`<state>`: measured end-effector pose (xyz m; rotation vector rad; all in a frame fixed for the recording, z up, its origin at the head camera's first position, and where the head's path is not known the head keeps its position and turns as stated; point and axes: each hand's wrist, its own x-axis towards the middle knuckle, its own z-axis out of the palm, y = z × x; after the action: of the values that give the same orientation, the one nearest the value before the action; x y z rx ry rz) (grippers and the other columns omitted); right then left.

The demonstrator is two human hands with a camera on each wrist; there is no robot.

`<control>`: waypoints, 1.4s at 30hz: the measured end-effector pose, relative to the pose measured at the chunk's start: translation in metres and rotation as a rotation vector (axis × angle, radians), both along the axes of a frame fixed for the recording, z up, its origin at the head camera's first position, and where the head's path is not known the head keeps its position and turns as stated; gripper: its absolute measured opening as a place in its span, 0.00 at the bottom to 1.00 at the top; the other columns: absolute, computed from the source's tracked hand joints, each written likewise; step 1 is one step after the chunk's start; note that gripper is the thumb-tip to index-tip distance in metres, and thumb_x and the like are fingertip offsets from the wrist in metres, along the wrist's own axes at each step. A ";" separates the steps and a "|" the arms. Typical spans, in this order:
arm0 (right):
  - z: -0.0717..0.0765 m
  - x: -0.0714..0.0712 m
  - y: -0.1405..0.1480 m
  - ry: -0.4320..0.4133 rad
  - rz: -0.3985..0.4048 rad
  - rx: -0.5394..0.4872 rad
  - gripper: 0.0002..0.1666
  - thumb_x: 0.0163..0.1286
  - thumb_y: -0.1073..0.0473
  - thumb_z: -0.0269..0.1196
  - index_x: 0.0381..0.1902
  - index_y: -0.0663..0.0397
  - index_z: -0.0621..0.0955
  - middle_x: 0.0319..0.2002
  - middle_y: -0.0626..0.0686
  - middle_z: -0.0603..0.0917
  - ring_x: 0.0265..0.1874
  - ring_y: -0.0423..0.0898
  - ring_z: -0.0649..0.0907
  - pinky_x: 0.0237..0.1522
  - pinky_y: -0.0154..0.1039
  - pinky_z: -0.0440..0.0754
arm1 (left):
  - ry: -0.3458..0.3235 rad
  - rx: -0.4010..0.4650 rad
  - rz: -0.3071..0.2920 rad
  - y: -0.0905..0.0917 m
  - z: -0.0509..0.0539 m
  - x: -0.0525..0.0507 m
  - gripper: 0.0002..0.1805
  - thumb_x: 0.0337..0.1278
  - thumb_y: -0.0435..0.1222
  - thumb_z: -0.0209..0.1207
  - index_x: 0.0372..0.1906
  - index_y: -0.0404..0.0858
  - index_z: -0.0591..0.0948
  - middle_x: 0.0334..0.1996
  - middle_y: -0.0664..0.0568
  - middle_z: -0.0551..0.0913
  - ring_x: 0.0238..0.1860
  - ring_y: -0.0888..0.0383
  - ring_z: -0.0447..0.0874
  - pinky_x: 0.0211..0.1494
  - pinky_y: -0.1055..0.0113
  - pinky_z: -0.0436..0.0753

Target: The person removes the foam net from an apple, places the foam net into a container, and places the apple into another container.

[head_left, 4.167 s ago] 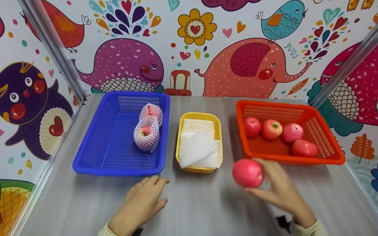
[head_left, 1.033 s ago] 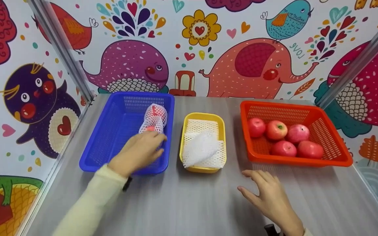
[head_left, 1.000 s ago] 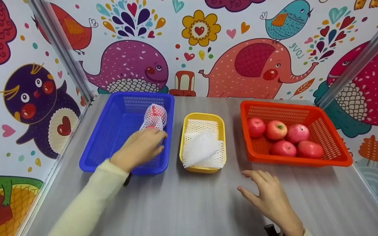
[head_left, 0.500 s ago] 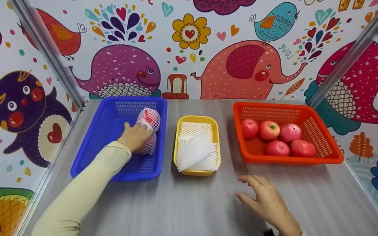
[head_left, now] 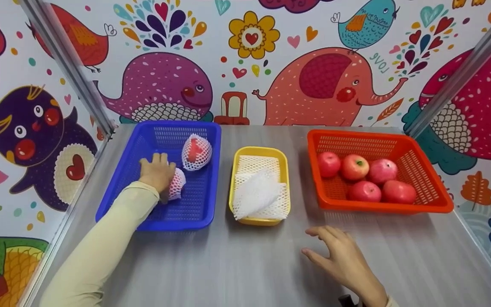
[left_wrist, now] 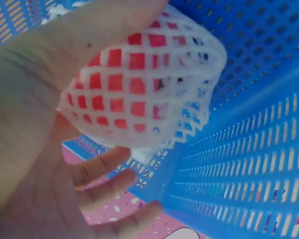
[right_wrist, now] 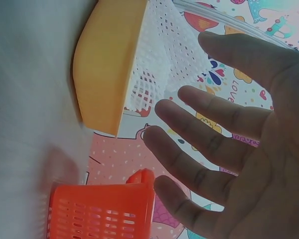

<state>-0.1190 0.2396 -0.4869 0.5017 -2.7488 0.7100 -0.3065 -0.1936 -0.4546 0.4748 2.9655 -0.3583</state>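
Inside the blue basket (head_left: 117, 179), my left hand (head_left: 157, 172) holds an apple (head_left: 177, 184) wrapped in a white foam net. In the left wrist view the thumb lies over the netted apple (left_wrist: 124, 79), with the fingers spread along its far side. A second netted apple (head_left: 197, 152) rests by the basket's back right corner. My right hand (head_left: 345, 258) hovers over the table in front of the orange basket (head_left: 382, 208), fingers apart, holding nothing. Its palm and spread fingers (right_wrist: 204, 134) show in the right wrist view.
Between the baskets stands a yellow container (head_left: 231, 187) with white foam nets (head_left: 257, 192) piled in it. Several bare apples (head_left: 365, 191) sit in the orange basket. Printed wall panels (head_left: 245, 64) enclose the table's back and sides.
Earlier my right hand held a bare apple, which is now in the orange basket. My left hand went into the blue basket, and the nearer netted apple has shifted left, apart from the other.
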 end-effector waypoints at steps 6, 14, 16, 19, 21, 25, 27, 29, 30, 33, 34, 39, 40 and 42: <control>-0.001 -0.001 0.000 0.013 0.007 -0.010 0.23 0.52 0.52 0.79 0.46 0.47 0.86 0.41 0.42 0.84 0.41 0.41 0.80 0.44 0.48 0.79 | -0.071 0.104 -0.069 -0.006 -0.006 -0.009 0.52 0.22 0.49 0.83 0.55 0.22 0.74 0.57 0.27 0.74 0.60 0.31 0.71 0.53 0.32 0.74; -0.003 0.001 0.000 -0.022 0.014 -0.017 0.21 0.54 0.51 0.78 0.46 0.45 0.86 0.42 0.40 0.84 0.41 0.38 0.79 0.44 0.47 0.79 | -0.143 0.195 -0.010 -0.006 -0.006 -0.004 0.55 0.30 0.52 0.78 0.63 0.22 0.67 0.50 0.25 0.76 0.52 0.28 0.77 0.50 0.29 0.74; -0.004 0.001 0.000 -0.025 0.010 -0.019 0.21 0.55 0.51 0.78 0.46 0.45 0.86 0.42 0.40 0.84 0.41 0.38 0.79 0.43 0.47 0.79 | -0.142 0.199 0.004 -0.004 0.001 0.000 0.56 0.33 0.54 0.76 0.64 0.23 0.66 0.50 0.26 0.75 0.52 0.29 0.77 0.51 0.29 0.73; -0.004 0.000 0.000 -0.015 0.013 -0.024 0.21 0.54 0.52 0.78 0.46 0.45 0.86 0.42 0.40 0.84 0.41 0.38 0.79 0.43 0.47 0.79 | -0.121 0.220 -0.001 0.002 0.019 0.010 0.56 0.35 0.55 0.75 0.64 0.23 0.66 0.49 0.27 0.75 0.50 0.31 0.77 0.50 0.32 0.76; -0.004 -0.001 -0.001 0.010 0.026 -0.030 0.21 0.54 0.52 0.78 0.45 0.45 0.86 0.41 0.40 0.84 0.40 0.38 0.79 0.42 0.46 0.79 | -0.093 0.241 -0.017 0.006 0.033 0.019 0.56 0.35 0.55 0.75 0.64 0.23 0.66 0.48 0.28 0.75 0.49 0.32 0.78 0.50 0.35 0.77; -0.005 -0.003 -0.002 0.081 0.073 -0.040 0.22 0.53 0.53 0.78 0.45 0.47 0.85 0.41 0.41 0.84 0.39 0.37 0.79 0.40 0.45 0.78 | -0.022 0.293 -0.065 0.014 0.053 0.042 0.56 0.35 0.56 0.74 0.65 0.24 0.66 0.49 0.29 0.75 0.49 0.34 0.79 0.51 0.39 0.79; -0.006 -0.004 -0.002 0.099 0.087 -0.040 0.22 0.52 0.53 0.79 0.45 0.47 0.85 0.40 0.41 0.84 0.39 0.37 0.79 0.39 0.45 0.78 | -0.002 0.329 -0.079 0.019 0.060 0.055 0.57 0.35 0.58 0.73 0.66 0.26 0.66 0.50 0.30 0.75 0.49 0.36 0.79 0.52 0.40 0.79; -0.006 -0.003 -0.003 0.087 0.086 -0.042 0.22 0.52 0.54 0.79 0.45 0.46 0.85 0.40 0.41 0.84 0.39 0.37 0.79 0.40 0.45 0.79 | -0.005 0.367 -0.086 0.026 0.065 0.069 0.58 0.35 0.59 0.73 0.68 0.28 0.65 0.50 0.32 0.75 0.48 0.38 0.79 0.52 0.42 0.80; -0.006 -0.003 -0.003 0.077 0.084 -0.043 0.21 0.53 0.53 0.78 0.45 0.46 0.85 0.40 0.41 0.84 0.39 0.37 0.79 0.40 0.45 0.79 | -0.006 0.387 -0.096 0.030 0.067 0.076 0.58 0.35 0.60 0.72 0.69 0.29 0.65 0.50 0.34 0.75 0.48 0.40 0.79 0.51 0.43 0.81; -0.007 -0.002 -0.004 0.058 0.080 -0.045 0.21 0.53 0.53 0.78 0.45 0.45 0.85 0.40 0.41 0.84 0.39 0.36 0.79 0.40 0.45 0.79 | -0.007 0.440 -0.153 0.044 0.068 0.098 0.58 0.35 0.60 0.72 0.69 0.32 0.65 0.49 0.38 0.76 0.46 0.44 0.79 0.49 0.47 0.82; -0.007 -0.002 -0.004 0.057 0.081 -0.048 0.21 0.53 0.53 0.78 0.45 0.45 0.85 0.40 0.41 0.84 0.39 0.37 0.79 0.40 0.44 0.79 | -0.003 0.458 -0.182 0.049 0.067 0.105 0.57 0.34 0.60 0.72 0.69 0.32 0.66 0.48 0.39 0.77 0.45 0.46 0.79 0.48 0.49 0.83; -0.006 -0.003 -0.006 0.054 0.089 -0.047 0.20 0.53 0.54 0.78 0.45 0.44 0.85 0.40 0.40 0.84 0.39 0.37 0.79 0.39 0.43 0.80 | 0.019 0.514 -0.337 0.077 0.056 0.132 0.55 0.31 0.59 0.73 0.66 0.32 0.69 0.43 0.44 0.78 0.39 0.51 0.79 0.43 0.56 0.84; -0.007 -0.003 -0.006 0.053 0.087 -0.048 0.20 0.53 0.54 0.78 0.44 0.44 0.85 0.40 0.39 0.84 0.39 0.37 0.79 0.39 0.43 0.80 | 0.017 0.520 -0.363 0.084 0.052 0.135 0.55 0.30 0.59 0.73 0.65 0.32 0.69 0.43 0.44 0.78 0.39 0.51 0.79 0.43 0.56 0.84; -0.007 -0.002 -0.005 0.052 0.087 -0.053 0.20 0.54 0.54 0.78 0.44 0.44 0.85 0.40 0.39 0.84 0.39 0.37 0.79 0.39 0.43 0.80 | 0.005 0.512 -0.395 0.095 0.042 0.142 0.55 0.29 0.59 0.74 0.65 0.32 0.69 0.43 0.44 0.78 0.40 0.51 0.79 0.45 0.56 0.84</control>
<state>-0.1212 0.2344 -0.4942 0.6225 -2.6664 0.7772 -0.1648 -0.0986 -0.4130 1.1156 2.9310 0.3865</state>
